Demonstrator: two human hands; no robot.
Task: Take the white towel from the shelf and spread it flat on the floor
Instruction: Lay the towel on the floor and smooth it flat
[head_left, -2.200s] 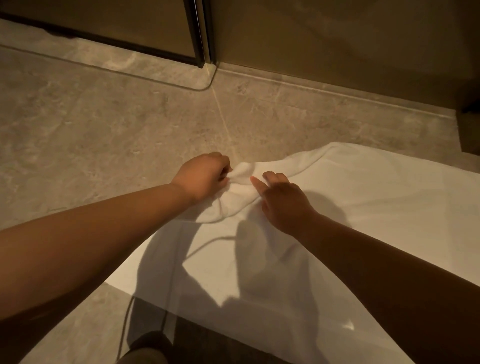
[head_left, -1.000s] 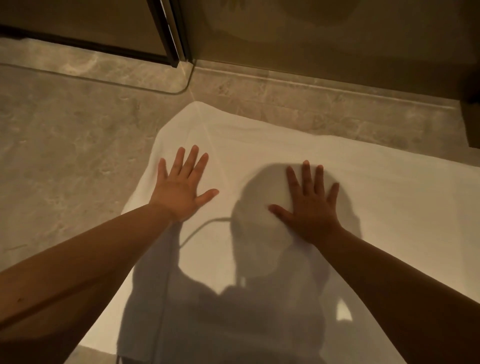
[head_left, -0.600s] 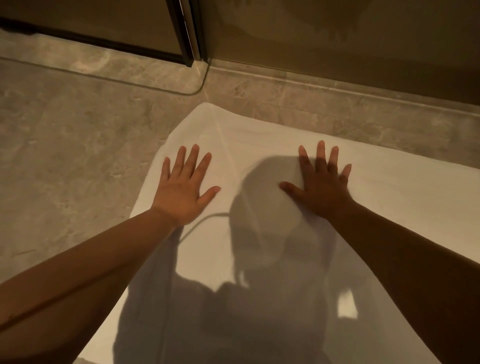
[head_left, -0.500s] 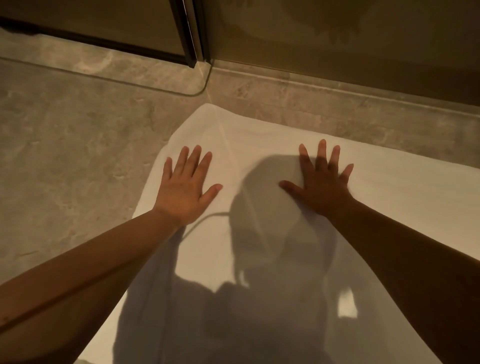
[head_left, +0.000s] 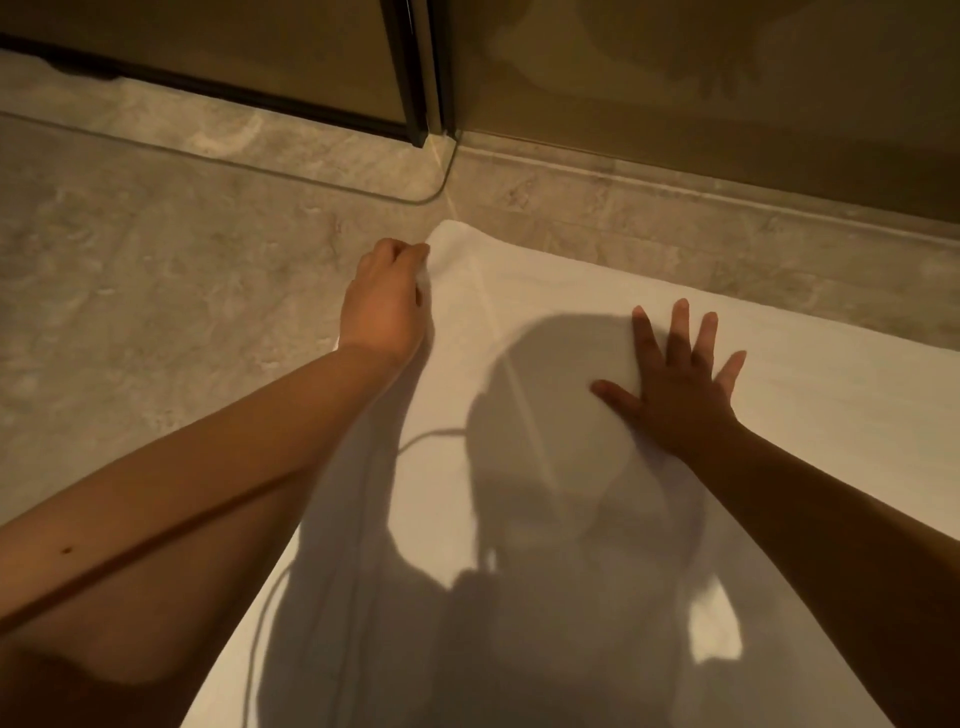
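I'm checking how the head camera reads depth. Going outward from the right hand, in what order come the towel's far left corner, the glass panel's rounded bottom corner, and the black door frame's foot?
1. Towel's far left corner, up-left of the right hand, beside the left hand.
2. Glass panel's rounded bottom corner, just beyond it on the floor.
3. Black door frame's foot, farthest, at the wall.

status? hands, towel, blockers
Left hand pinching far-left corner of white towel. Right hand flat, open on it. Towel spread on floor. No obstructions.
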